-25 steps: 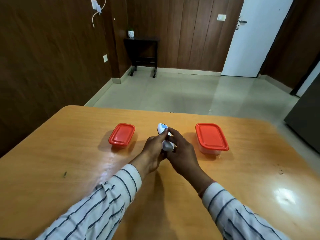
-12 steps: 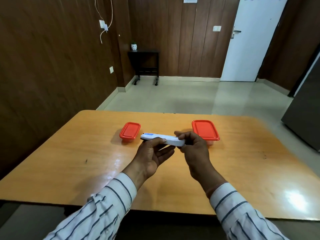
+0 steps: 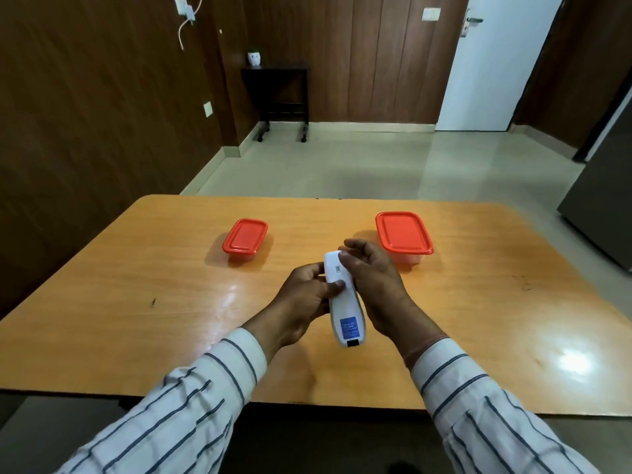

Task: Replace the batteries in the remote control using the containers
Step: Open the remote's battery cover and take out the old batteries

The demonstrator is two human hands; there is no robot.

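Observation:
A white remote control (image 3: 343, 313) with a blue label on its back is held above the table, back side up, pointing away from me. My left hand (image 3: 304, 299) grips its left side with the thumb on the back. My right hand (image 3: 372, 285) wraps its right side, thumb near the far end. A small container with a red lid (image 3: 245, 236) stands on the table at the left. A larger container with a red lid (image 3: 403, 233) stands at the right, just beyond my right hand. Both lids are on.
The orange wooden table (image 3: 136, 285) has its near edge below my forearms. Beyond it lies tiled floor, a dark side table (image 3: 280, 94) by the wood-panelled wall, a white door (image 3: 496, 63) and a grey cabinet (image 3: 605, 200) at the right.
The remote was lifted off the table, held sideways, then turned lengthwise with its labelled back facing up. Both hands came closer to me.

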